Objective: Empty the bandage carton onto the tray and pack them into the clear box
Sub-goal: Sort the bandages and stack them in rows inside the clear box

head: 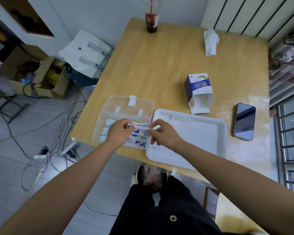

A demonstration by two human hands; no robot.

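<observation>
The clear box lies open near the table's front left edge, its lid flipped back. Several white-and-blue bandage packets lie inside it. My left hand and my right hand hover over the box, each pinching one end of a bandage packet between them. The white tray sits right of the box, and I see no bandages on it. The bandage carton lies on its side behind the tray, its flaps open toward me.
A phone lies right of the tray. A crumpled tissue and a dark drink cup with a straw stand at the table's far side. Cables, cardboard boxes and a white bag are on the floor to the left.
</observation>
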